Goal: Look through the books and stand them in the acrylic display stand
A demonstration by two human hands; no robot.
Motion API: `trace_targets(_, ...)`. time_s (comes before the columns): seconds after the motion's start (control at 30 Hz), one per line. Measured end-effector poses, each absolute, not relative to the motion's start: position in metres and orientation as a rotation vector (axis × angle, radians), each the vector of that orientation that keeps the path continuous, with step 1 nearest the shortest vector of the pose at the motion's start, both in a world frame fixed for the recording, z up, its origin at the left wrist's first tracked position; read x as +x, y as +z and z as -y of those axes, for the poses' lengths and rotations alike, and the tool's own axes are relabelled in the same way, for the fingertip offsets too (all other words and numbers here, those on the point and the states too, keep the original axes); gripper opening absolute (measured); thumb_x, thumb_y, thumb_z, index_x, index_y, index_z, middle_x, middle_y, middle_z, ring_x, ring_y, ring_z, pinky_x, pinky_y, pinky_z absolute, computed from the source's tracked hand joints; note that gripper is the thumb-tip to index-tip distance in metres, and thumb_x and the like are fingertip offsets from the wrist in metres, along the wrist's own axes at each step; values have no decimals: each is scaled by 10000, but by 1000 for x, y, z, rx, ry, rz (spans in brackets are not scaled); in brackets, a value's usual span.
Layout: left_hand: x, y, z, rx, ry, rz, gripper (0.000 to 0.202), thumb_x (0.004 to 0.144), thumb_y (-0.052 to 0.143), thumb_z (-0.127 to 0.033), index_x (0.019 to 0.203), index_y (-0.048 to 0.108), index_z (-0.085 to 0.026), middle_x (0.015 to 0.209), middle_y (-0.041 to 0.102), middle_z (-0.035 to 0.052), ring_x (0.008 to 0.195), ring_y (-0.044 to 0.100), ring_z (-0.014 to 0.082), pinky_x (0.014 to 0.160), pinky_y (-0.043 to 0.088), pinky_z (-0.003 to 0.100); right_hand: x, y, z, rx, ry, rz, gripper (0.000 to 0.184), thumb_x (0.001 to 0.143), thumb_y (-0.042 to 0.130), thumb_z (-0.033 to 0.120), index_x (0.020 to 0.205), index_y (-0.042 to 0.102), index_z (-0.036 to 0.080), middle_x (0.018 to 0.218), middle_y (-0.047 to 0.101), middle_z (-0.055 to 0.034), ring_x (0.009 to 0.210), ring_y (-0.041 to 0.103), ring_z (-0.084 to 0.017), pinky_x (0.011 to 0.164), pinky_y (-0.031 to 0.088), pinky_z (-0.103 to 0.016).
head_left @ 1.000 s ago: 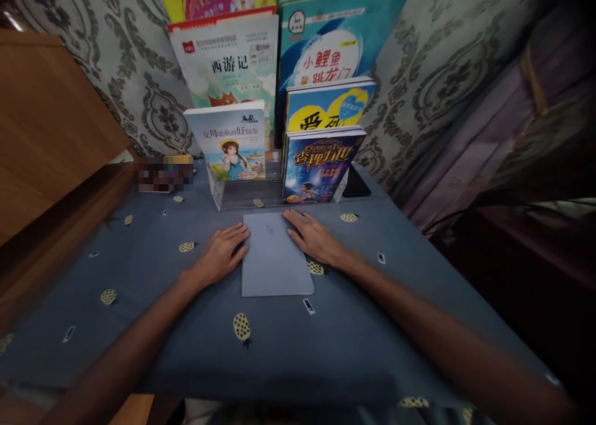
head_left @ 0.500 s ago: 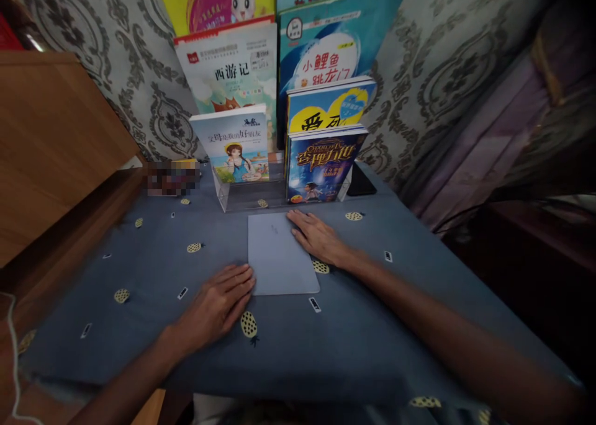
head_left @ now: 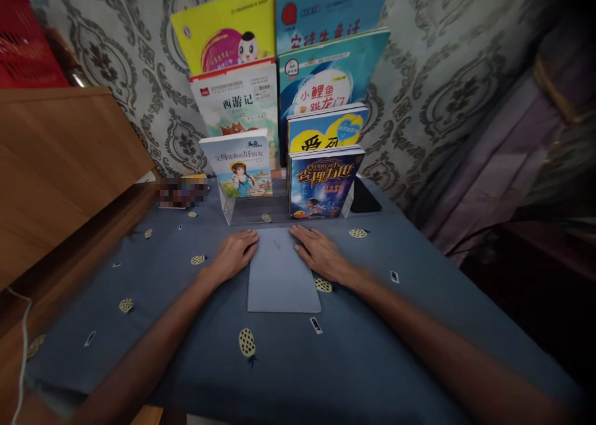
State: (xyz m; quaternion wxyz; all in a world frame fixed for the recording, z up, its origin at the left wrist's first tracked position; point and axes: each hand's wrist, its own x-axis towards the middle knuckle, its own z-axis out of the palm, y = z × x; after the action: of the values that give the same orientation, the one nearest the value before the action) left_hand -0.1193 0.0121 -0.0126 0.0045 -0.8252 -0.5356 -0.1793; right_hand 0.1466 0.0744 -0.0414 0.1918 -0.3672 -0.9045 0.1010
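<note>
A thin light blue-grey notebook [head_left: 282, 276] lies flat on the dark blue tablecloth, with a small faint mark near its far edge. At its far left corner rests my left hand [head_left: 236, 252], palm down, fingers stretched out and touching the edge. My right hand [head_left: 319, 251] lies at the far right corner, its fingertips on the cover and its fingers extended. Neither hand grips anything. Just beyond the notebook stands a clear acrylic book rack [head_left: 258, 211], holding several books in tiers, among them a dark blue paperback [head_left: 321, 186] and a light blue paperback [head_left: 239, 167] in front.
A black flat object [head_left: 364, 196] lies right of the rack. Back left is a blurred-out item [head_left: 181, 192] beside a wooden cabinet [head_left: 60, 170], with a red basket [head_left: 25, 40] above. Patterned wallpaper [head_left: 410, 71] closes off the back, and a white cable [head_left: 24, 344] hangs at left.
My left hand has slid from the notebook's near left side up to its far left corner. My right hand stays at the far right corner. The view has tilted up slightly.
</note>
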Motion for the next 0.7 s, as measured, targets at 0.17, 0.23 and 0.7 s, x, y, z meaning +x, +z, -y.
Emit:
trace_targets(0.17,-100,-10,-26,-2572,-472,1614,277,952,496,-202,1158,680,-180,1281,694,135,1274,608,285,1090,459,507,151,-37,-79,-1066,452,2489,539,1017,286,338,1476,449,106,1503,522,-153,1416,461,-264,1197,333,-518)
trace_targets(0.23,-88,-10,-27,-2611,-464,1588,300,956,489,-201,1199,663,-170,1310,677,140,1282,602,280,1104,445,501,153,-36,-82,-1078,522,2435,541,1033,251,377,1483,444,146,1479,554,-128,1381,506,-247,1178,373,-487)
trace_targets(0.7,-14,-4,56,-3166,-519,1024,399,1032,400,-252,1371,570,-129,1462,566,115,1434,445,209,1223,344,423,154,-36,-82,-1006,539,2401,527,1027,303,387,1468,451,139,1438,589,-148,1336,551,-268,1126,429,-491)
